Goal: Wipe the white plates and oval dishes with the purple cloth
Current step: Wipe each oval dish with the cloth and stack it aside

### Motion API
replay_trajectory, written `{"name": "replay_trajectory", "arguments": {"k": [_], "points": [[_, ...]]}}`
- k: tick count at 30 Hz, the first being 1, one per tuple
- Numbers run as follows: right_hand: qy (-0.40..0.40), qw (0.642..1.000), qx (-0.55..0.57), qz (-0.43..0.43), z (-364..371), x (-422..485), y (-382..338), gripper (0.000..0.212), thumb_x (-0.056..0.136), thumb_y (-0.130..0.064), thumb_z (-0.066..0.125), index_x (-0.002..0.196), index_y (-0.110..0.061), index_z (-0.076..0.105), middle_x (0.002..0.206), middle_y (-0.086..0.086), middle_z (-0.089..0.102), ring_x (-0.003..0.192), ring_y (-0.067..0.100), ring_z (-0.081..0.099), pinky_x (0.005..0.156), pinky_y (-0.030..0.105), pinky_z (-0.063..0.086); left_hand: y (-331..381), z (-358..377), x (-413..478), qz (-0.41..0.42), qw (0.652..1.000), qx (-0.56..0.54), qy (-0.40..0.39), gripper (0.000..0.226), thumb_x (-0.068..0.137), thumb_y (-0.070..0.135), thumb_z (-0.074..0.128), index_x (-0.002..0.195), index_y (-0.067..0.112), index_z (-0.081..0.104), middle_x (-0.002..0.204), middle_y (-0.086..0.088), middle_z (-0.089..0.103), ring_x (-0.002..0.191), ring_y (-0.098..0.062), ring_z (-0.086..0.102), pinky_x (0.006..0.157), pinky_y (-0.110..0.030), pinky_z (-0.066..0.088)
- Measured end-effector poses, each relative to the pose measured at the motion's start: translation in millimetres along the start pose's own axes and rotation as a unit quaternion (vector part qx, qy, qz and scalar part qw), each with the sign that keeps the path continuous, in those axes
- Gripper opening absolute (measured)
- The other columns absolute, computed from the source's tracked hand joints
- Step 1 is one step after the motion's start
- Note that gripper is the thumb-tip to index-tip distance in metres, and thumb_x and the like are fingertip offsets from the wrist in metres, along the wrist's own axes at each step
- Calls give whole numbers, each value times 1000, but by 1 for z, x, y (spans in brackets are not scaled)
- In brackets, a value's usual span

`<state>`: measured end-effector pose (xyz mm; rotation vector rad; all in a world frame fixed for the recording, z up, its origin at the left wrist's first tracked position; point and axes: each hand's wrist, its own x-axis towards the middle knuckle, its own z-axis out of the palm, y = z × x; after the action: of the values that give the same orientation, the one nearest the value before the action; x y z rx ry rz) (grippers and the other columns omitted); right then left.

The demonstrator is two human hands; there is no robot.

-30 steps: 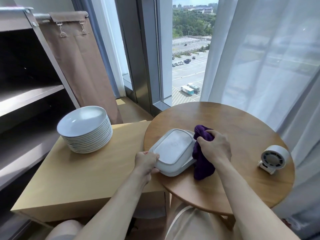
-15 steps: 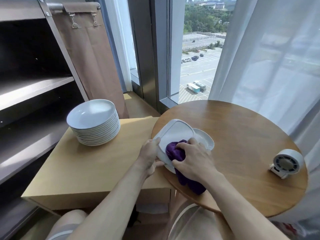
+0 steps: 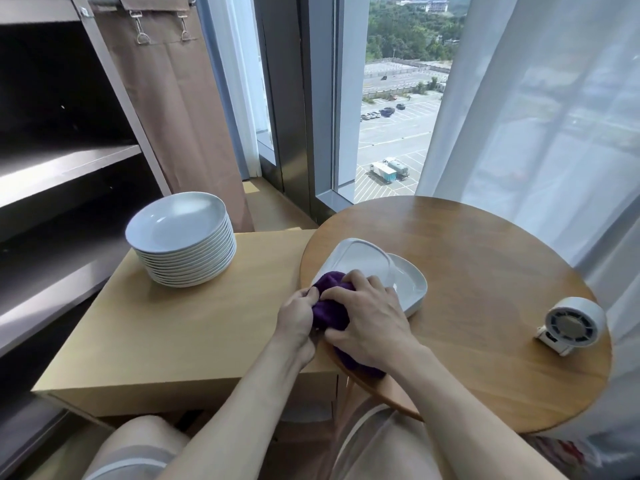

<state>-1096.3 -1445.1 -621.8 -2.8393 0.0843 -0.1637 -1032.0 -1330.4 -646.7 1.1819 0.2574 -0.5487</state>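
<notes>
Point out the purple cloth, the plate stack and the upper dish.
purple cloth (image 3: 331, 304), head view, exposed bunched part.
plate stack (image 3: 176, 221), head view, top plate's well.
upper dish (image 3: 360, 259), head view, its broad upward face.

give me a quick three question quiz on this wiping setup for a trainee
1. Where does the stack of round plates stand? A: the floor; B: the pale side table; C: a dark shelf.
2. True or false: the right hand presses the purple cloth on the upturned dish that the left hand holds.
3. Fill in: near the right edge of the round table stands a small white ___.
Key: 1 B; 2 true; 3 fan.
</notes>
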Motion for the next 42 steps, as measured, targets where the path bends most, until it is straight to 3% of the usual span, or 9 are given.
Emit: {"name": "replay_trajectory", "arguments": {"k": [5, 9, 13, 17, 20, 30, 35, 39, 42], "points": [[-23, 997, 68, 42, -6, 2, 17, 52, 73, -57, 63, 125, -47, 61, 110, -14, 43, 106, 16, 43, 92, 37, 36, -1, -5, 3, -25, 999, -18, -21, 32, 104, 26, 55, 120, 1, 67, 88, -13, 68, 68, -22, 65, 55, -31, 55], [-22, 989, 109, 99, -12, 3, 40, 56, 67, -59, 59, 122, -47, 64, 110, -18, 46, 111, 14, 45, 93, 36, 40, 0, -10, 7, -32, 998, -5, -46, 34, 101, 16, 61, 130, -2, 58, 103, -19, 72, 82, -29, 73, 68, -41, 64], [12, 982, 98, 159, -11, 7, 59, 53, 71, -57, 63, 123, -46, 64, 113, -16, 45, 114, 16, 46, 91, 35, 30, 0, -8, 11, -8, 998, 42, -54, 37, 97, 5, 65, 133, 1, 56, 110, -19, 73, 88, -30, 72, 85, -50, 59], [42, 970, 93, 222, -13, 10, 74, 51, 72, -57, 63, 122, -48, 64, 110, -12, 41, 107, 21, 43, 86, 37, 27, 5, -12, 11, 10, 994, 87, -66, 33, 95, 4, 64, 128, 4, 62, 99, -10, 74, 76, -22, 71, 59, -35, 61], [56, 966, 87, 239, -16, 13, 80, 52, 75, -57, 62, 126, -47, 63, 113, -9, 43, 106, 23, 43, 88, 40, 29, 9, -17, 8, 21, 989, 113, -88, 33, 93, 2, 65, 126, 5, 64, 98, -7, 75, 75, -19, 72, 56, -31, 59], [45, 982, 19, 185, -24, 16, 58, 45, 81, -54, 59, 124, -41, 63, 120, -3, 45, 112, 27, 43, 95, 45, 34, 2, -23, 0, 41, 980, 139, -134, 29, 92, -2, 66, 119, 7, 65, 105, -14, 74, 81, -22, 72, 57, -31, 59], [-8, 997, 31, 68, -27, 12, 37, 46, 82, -54, 62, 127, -45, 63, 111, -9, 43, 118, 23, 44, 101, 43, 37, -2, -24, 2, 42, 979, 128, -150, 28, 92, 9, 68, 120, 9, 68, 104, -17, 76, 81, -24, 73, 63, -33, 61], [-62, 994, 85, 20, -28, 13, 32, 47, 80, -50, 68, 127, -46, 66, 100, -14, 40, 108, 19, 46, 94, 40, 41, -8, -29, -1, 35, 982, 113, -150, 40, 80, 18, 74, 119, 10, 70, 103, -19, 75, 82, -27, 72, 68, -40, 60], [-21, 994, 97, 49, -23, 14, 40, 46, 81, -51, 67, 127, -45, 65, 107, -14, 43, 114, 18, 47, 91, 36, 38, -15, -34, 0, 30, 984, 111, -135, 34, 88, 8, 70, 122, 11, 67, 106, -18, 74, 85, -28, 70, 71, -41, 58]]}}
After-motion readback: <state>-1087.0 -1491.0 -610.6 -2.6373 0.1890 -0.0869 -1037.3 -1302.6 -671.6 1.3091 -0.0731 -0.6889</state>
